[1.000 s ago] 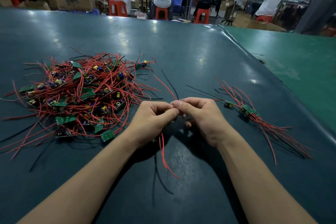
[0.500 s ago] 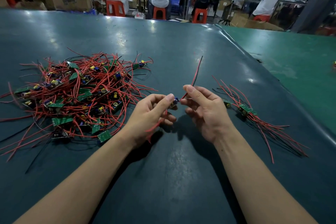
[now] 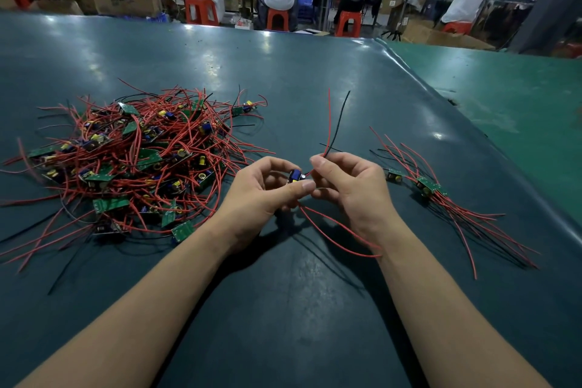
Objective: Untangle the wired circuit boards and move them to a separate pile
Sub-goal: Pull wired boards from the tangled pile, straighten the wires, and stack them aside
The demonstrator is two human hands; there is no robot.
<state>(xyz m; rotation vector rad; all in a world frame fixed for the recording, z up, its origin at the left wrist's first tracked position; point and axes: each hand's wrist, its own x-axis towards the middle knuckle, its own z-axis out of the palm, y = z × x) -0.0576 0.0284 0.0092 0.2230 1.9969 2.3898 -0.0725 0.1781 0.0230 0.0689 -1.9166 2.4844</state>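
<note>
The wired circuit boards are lying in two groups on the dark green table (image 3: 299,309), with one more held up between the hands. Farthest left, the tangled heap (image 3: 132,164) is sprawling with red and black leads crossing every way, so no single direction shows there; it is waiting to be picked apart. Just right of it, the left hand (image 3: 261,192) is pinching the held board (image 3: 295,175) between thumb and curled fingers, probably to steady it while the leads are straightened. The right hand (image 3: 349,186) is gripping that board's red and black wires (image 3: 329,123) close to the board, letting them stand up and away from the person, while other red leads are trailing down toward the right wrist. So the piece's long axis is running roughly near to far. Farther right, well apart from the heap, the sorted pile (image 3: 428,187) is lying with boards at the far left end and leads fanning toward the near right, apparently laid parallel to stay free.
</note>
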